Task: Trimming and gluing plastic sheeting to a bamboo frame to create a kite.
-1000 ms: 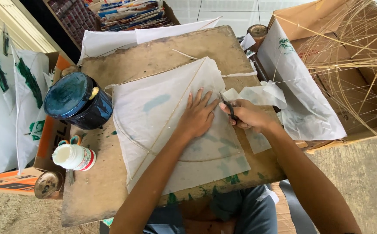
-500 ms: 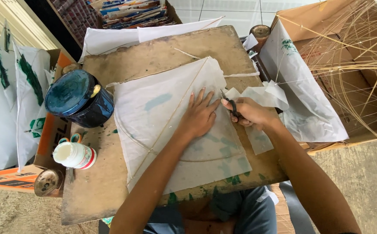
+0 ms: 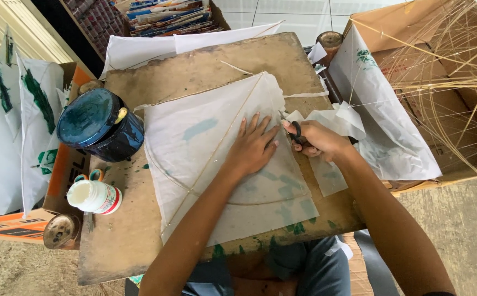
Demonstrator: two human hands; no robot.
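While left hand (image 3: 255, 149) presses flat, spread on kite paper (image 3: 216, 159), right hand (image 3: 318, 141) grips scissors (image 3: 296, 131) at paper's right edge; trimming seems partway, offcut (image 3: 337, 121) hanging.

White paper kite (image 3: 205, 159), thin stick frame, faint green smears, flat on wooden board (image 3: 205, 60); black-handled scissors (image 3: 296, 131) at its right edge.

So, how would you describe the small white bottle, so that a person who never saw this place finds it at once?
Start at the worn wooden board on the person's lap and go to its left edge, below the big dark blue tin. There the small white bottle lies on its side, with orange-handled scissors just above it. It alone there has a white body with a red band.
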